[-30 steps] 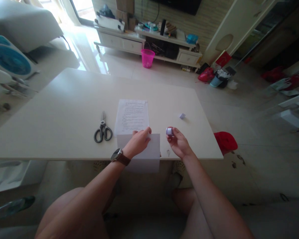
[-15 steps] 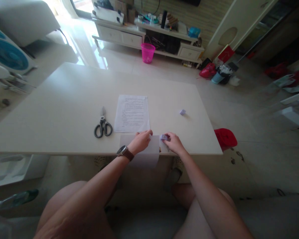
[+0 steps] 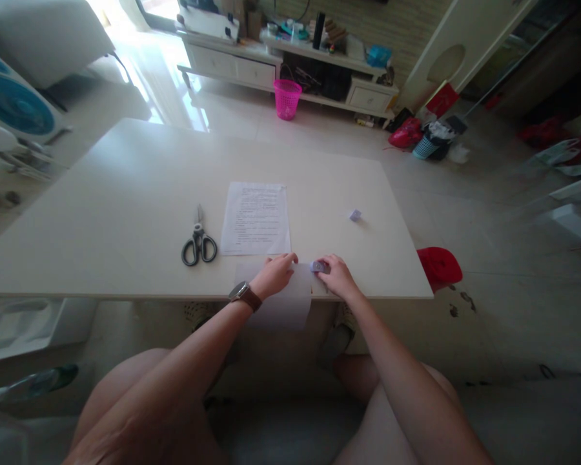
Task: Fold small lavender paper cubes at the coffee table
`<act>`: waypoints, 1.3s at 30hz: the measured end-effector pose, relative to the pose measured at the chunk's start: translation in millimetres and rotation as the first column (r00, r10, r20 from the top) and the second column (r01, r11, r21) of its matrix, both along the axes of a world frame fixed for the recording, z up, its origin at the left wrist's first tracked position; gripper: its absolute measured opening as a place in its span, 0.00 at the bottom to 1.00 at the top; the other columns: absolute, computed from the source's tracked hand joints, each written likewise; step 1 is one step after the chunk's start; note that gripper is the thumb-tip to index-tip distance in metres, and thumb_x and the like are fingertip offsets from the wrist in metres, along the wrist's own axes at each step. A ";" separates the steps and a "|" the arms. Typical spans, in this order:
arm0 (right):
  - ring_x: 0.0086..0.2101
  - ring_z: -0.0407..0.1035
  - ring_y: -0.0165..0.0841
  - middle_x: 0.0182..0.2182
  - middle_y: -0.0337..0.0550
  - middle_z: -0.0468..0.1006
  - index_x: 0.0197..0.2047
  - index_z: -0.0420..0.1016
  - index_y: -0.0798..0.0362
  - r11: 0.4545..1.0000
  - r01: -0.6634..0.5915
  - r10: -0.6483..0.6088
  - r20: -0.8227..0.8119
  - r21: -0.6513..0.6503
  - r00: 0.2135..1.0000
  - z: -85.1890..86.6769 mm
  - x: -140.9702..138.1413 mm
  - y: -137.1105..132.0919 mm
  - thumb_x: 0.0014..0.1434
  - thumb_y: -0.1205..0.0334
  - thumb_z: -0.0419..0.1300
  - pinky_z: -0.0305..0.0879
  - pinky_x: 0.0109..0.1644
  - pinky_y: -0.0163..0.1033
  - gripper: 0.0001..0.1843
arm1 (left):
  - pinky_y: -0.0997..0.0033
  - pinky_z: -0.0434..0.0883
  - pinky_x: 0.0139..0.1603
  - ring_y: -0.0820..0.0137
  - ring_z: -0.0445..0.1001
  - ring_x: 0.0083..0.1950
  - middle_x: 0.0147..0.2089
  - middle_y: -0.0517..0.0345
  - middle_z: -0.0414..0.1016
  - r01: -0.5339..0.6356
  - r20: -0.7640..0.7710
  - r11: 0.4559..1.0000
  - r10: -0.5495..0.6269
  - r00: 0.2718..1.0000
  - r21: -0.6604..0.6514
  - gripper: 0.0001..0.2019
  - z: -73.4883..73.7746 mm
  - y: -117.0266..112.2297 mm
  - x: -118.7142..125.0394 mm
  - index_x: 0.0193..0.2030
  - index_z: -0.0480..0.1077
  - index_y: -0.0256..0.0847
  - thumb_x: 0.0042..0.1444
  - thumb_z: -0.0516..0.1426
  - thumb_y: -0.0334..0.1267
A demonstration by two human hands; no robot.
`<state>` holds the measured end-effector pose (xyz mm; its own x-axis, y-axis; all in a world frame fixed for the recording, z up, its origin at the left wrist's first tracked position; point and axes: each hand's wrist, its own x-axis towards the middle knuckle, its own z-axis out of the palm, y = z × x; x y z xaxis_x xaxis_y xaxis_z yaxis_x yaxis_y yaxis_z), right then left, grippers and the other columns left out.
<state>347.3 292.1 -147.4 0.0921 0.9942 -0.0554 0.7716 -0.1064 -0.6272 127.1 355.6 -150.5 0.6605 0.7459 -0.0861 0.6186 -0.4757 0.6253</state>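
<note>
A blank sheet of paper [image 3: 281,303] lies at the table's near side, and its lower part hangs over the front edge. My left hand [image 3: 275,274], with a watch on the wrist, rests over the sheet's top edge. Its fingers are closed; what they pinch, if anything, I cannot make out. My right hand [image 3: 336,274] grips a small pale-purple object with a round mark [image 3: 317,266] just beyond the sheet's top right corner. A printed page [image 3: 256,219] lies flat beyond my left hand. Black-handled scissors [image 3: 198,240] lie left of that page, blades pointing away.
A small pale-purple block [image 3: 355,215] sits on the white table [image 3: 126,213] farther right. Beyond the table's right edge is a red stool-like thing [image 3: 438,266]. A pink basket [image 3: 287,100] stands on the floor before a low cabinet [image 3: 256,72].
The pale-purple object in my right hand has turned slightly, so its round mark shows more. Both hands stay in nearly the same place; the view has shifted a little.
</note>
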 end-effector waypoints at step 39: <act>0.40 0.72 0.36 0.42 0.45 0.81 0.43 0.81 0.49 0.994 0.105 -0.103 -0.114 0.005 0.988 -4.0 6.0 3.3 0.54 0.65 0.66 0.68 0.53 0.46 0.12 | 0.53 0.62 0.57 0.57 0.73 0.58 0.55 0.48 0.74 -0.020 -0.043 1.000 0.020 0.999 -0.002 0.15 3.9 -2.6 -0.2 0.55 0.65 0.44 0.63 0.50 0.30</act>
